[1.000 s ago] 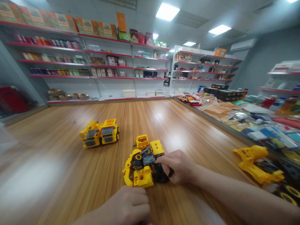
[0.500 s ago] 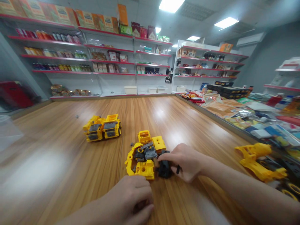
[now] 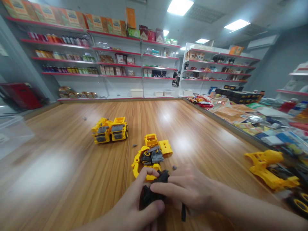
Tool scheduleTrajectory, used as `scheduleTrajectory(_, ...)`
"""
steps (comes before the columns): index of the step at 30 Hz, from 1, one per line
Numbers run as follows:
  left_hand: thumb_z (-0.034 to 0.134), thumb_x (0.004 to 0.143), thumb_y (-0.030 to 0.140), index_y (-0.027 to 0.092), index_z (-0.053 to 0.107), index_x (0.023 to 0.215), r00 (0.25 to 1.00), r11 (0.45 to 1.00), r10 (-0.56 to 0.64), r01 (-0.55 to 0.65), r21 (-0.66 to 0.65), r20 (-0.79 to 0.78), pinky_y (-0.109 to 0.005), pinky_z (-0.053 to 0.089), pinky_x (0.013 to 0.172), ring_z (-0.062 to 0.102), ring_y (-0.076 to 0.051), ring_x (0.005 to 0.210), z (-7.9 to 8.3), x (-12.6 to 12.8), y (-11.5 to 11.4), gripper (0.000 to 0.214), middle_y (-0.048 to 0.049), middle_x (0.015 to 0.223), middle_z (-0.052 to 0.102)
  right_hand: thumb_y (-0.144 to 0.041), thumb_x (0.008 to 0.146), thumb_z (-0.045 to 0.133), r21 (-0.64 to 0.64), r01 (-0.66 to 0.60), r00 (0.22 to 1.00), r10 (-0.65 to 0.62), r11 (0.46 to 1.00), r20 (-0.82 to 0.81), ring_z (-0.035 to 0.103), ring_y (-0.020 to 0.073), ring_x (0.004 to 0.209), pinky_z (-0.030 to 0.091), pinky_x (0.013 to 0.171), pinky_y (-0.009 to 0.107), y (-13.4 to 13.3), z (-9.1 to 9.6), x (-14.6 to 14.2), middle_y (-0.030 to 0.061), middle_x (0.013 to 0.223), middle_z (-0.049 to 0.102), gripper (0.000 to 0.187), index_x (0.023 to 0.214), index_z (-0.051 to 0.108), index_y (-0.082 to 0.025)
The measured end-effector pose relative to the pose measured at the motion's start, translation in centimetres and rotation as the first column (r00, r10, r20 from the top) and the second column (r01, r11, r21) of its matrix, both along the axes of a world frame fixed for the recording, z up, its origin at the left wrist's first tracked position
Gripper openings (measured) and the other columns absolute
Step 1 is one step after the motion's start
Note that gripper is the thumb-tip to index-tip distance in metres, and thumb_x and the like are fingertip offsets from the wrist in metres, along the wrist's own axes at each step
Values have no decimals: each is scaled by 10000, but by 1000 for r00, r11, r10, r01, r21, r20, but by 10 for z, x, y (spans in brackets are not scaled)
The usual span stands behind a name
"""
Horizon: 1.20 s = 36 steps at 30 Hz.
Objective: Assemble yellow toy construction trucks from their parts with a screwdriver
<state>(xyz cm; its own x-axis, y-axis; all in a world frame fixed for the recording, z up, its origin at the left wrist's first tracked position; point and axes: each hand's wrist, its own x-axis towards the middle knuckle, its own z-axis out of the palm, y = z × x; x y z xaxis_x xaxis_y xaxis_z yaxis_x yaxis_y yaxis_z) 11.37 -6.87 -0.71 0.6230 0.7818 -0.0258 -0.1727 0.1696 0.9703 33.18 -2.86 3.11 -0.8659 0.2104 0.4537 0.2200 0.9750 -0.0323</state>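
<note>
Close to me, both hands are on a black plastic toy part, perhaps a vehicle base, partly hidden by fingers. My left hand grips it from the left between fingers and thumb. My right hand is closed at its right side, forefinger lying across it. A thin dark rod sticks out below my right hand; its kind is unclear. Just beyond lie loose yellow toy truck parts, a curved yellow piece, a grey piece with seats and black wheels.
Two yellow toy trucks stand further left. A yellow toy vehicle part with wheels lies at right. Small grey bits rest on the wooden table. A clear plastic box sits at the left edge, packaged goods beyond the right edge.
The black part has come off the table beside the yellow pieces, toward me. My left hand has opened out and taken hold of it alongside my right hand. The view has shifted slightly.
</note>
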Motion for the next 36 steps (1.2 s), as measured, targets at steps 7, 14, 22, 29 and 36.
scheduleTrajectory(7,675,818,501,286,292,1061,998,995,35,-31,-90,49,-154,468,393,680,-152,466,12,-8,0,502,-28,816,690,-174,927,479,-340,276,875,-382,899,-298,446,92,465,331,491,225,24,-32,10,-51,625,534,251,1167,550,-196)
scheduleTrajectory(14,663,848,294,247,355,975,782,780,607,-621,78,142,-207,465,341,637,-125,407,24,-11,14,337,-37,1003,676,-157,905,490,-333,334,882,-418,882,-220,483,96,495,332,511,227,35,-42,11,-13,664,606,189,1042,619,-173)
scheduleTrajectory(22,674,832,320,247,308,914,721,723,691,-687,-76,56,-256,523,362,703,-180,493,22,-12,35,382,-56,1111,677,-140,869,507,-295,275,928,-332,915,-167,534,107,520,365,525,229,30,-33,8,8,701,649,201,1026,629,-166)
scheduleTrajectory(29,675,836,298,259,295,921,742,743,668,-662,-101,49,-295,576,435,727,-191,571,21,-10,34,391,-19,1063,677,-122,852,500,-303,254,935,-313,918,-165,557,106,516,385,515,220,28,-30,8,8,709,661,211,1011,628,-174)
scheduleTrajectory(36,690,811,273,247,306,908,730,731,682,-674,-106,57,-277,564,450,728,-203,569,21,-9,37,397,21,902,654,-121,849,494,-290,224,943,-283,931,-178,599,117,544,414,529,219,27,-28,6,13,723,680,222,1022,623,-176)
